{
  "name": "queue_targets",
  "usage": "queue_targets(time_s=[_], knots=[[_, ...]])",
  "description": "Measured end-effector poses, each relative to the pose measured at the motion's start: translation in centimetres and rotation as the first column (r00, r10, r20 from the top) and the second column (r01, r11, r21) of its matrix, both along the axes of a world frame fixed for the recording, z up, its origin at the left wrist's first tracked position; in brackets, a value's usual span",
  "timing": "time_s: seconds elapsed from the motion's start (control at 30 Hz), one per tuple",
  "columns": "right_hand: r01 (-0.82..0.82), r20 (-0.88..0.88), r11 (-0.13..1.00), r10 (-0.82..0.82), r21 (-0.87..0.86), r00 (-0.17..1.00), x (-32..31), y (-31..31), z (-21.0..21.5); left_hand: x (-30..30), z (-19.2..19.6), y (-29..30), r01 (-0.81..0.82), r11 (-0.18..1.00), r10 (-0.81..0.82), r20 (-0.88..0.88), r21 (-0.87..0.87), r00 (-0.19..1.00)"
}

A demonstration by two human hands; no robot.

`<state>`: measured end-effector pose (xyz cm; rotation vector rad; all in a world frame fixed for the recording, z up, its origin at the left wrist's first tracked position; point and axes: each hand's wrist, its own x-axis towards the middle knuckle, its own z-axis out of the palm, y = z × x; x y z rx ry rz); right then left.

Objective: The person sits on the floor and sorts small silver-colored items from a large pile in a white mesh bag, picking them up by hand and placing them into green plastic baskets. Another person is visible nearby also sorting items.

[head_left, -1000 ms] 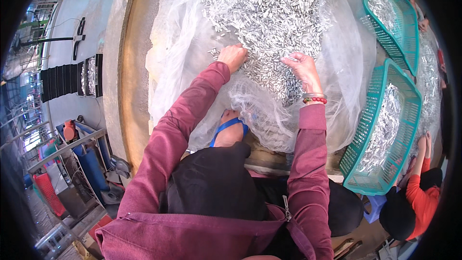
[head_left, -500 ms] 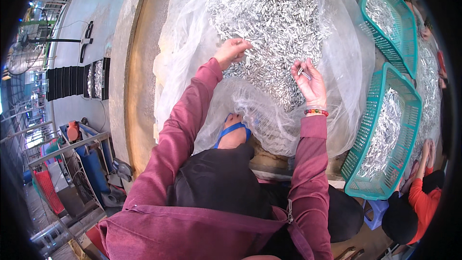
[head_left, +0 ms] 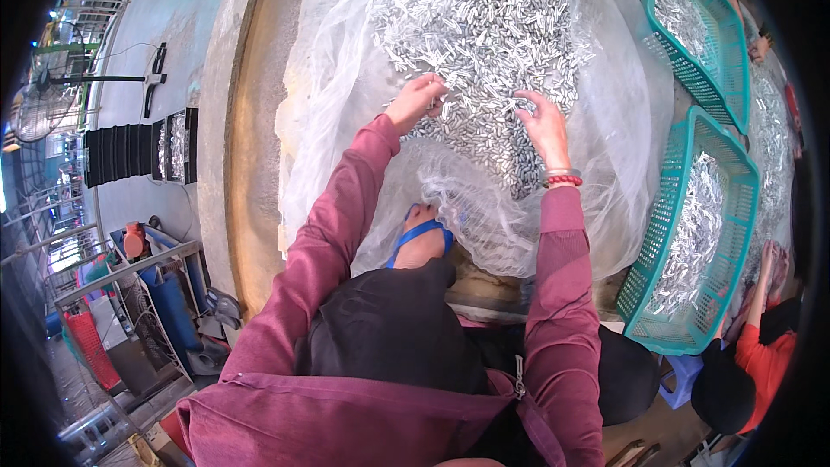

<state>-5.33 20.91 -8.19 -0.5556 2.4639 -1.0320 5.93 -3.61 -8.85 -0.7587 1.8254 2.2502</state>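
Observation:
A broad heap of small silvery metal pieces [head_left: 484, 30], short and rod-like, lies on a sheer white mesh sheet [head_left: 618, 138]. At the heap's near left edge is my left hand [head_left: 418, 104], its fingers pinched together; what they hold, if anything, is too small to make out. My right hand [head_left: 545, 128] hangs over the right part of the heap, back of the hand up. Its thumb and forefinger curl toward each other above the pieces, and I cannot make out what lies between them. A red bead bracelet circles that wrist.
Two green plastic baskets [head_left: 637, 298] holding similar pieces stand at the right. Beyond them a person in orange [head_left: 765, 355] has hands at another heap. My foot in a blue sandal [head_left: 421, 238] rests beside the mesh. A black ribbed tray [head_left: 130, 151] lies at the left.
My right hand has turned from palm up, with small metal pieces showing in its fingers, to palm down, shifting slightly left. My left hand stays nearly in place.

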Motion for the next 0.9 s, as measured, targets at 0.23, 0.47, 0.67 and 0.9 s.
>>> queue_targets(time_s=[0.23,0.47,0.67,0.9], knots=[[-0.072,-0.311,0.954,0.166,0.293,0.936,1.9,-2.2,-2.6,1.2,4.1,0.1,0.074,0.8,0.116,-0.276,0.596,0.954],[0.073,-0.003,0.997,-0.073,0.036,0.997,0.5,-1.4,-2.2,0.0,1.9,-1.0,-0.06,0.95,0.04,0.071,0.307,0.997],[0.448,0.779,0.748,0.145,-0.49,0.61,-0.8,1.0,0.2,0.2,-3.7,-0.2,0.178,0.281,-0.114,0.152,-0.943,0.982],[0.618,0.649,0.285,0.568,-0.732,0.506,0.8,3.3,3.3,-0.7,-0.4,-1.2,0.278,0.808,-0.165,0.254,-0.52,0.953]])
